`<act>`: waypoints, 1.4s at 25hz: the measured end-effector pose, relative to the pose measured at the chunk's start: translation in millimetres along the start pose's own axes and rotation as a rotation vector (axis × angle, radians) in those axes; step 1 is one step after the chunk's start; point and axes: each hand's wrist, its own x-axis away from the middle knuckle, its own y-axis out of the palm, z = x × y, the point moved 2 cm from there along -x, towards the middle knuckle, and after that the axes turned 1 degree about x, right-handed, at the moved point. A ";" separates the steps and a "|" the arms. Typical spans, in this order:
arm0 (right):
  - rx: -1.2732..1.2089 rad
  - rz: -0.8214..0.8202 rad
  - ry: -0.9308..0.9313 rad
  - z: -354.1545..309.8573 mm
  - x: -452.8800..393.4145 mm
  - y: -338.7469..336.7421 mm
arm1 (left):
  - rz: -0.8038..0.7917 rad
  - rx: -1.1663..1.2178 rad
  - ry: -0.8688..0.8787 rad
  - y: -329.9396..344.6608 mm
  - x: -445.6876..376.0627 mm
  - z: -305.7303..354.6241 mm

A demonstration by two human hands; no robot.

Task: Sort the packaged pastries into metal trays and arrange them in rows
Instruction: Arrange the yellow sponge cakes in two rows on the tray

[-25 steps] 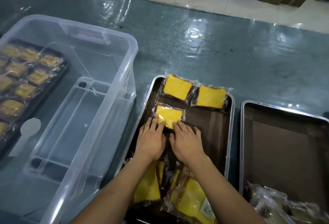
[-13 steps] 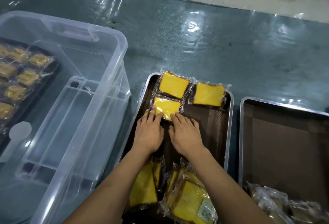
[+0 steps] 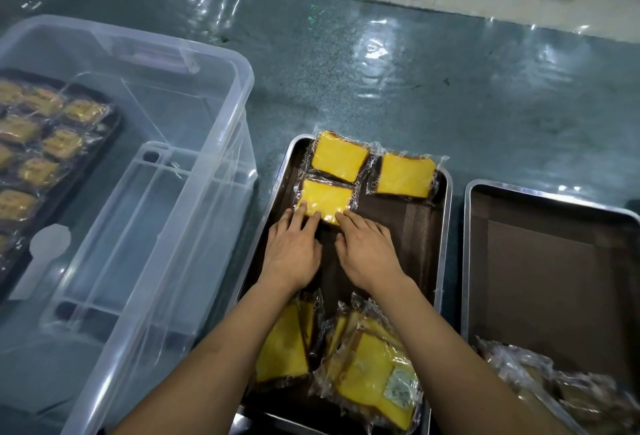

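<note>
Left hand (image 3: 292, 250) and right hand (image 3: 369, 250), fingers straight, press near edge of pastry (image 3: 323, 201) lying flat in tray (image 3: 444, 227) on bench (image 3: 450, 95), touching two pastries behind; loose pile (image 3: 346, 358) at near end.

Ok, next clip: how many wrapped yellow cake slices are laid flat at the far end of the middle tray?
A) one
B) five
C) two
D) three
D: two slices lie side by side at the far rim of the middle tray, and a third slice sits just behind the left one, under the fingertips of the left hand and right hand.
</note>
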 end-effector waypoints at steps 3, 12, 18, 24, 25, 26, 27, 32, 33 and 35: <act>-0.013 0.003 -0.004 -0.6 13.9 -0.8 | 0.005 -0.010 0.031 2.2 18.5 -2.9; -0.013 -0.007 -0.084 -29.7 66.0 8.5 | -0.022 -0.095 0.116 11.2 116.2 -38.5; 0.004 -0.046 -0.148 -49.2 86.0 25.3 | -0.048 -0.151 0.235 14.8 173.8 -61.2; 0.091 -0.107 -0.118 -54.9 94.7 25.5 | -0.118 -0.203 0.272 33.6 191.5 -66.2; 0.101 -0.109 -0.112 -55.4 95.4 24.5 | -0.115 -0.191 0.270 34.1 190.5 -64.9; 0.103 -0.108 -0.105 -55.5 95.7 23.6 | -0.112 -0.164 0.266 34.1 188.6 -63.4; 0.101 -0.110 -0.097 -55.7 95.9 23.0 | -0.116 -0.129 0.254 34.4 186.8 -62.4; 0.094 -0.111 -0.083 -56.4 95.8 22.0 | -0.079 -0.067 0.225 32.5 169.6 -57.0; 0.094 -0.110 -0.082 -56.4 95.8 22.2 | -0.079 -0.070 0.224 31.6 165.2 -55.2; 0.093 -0.107 -0.078 -56.3 94.9 21.9 | -0.076 -0.082 0.209 26.9 155.4 -49.7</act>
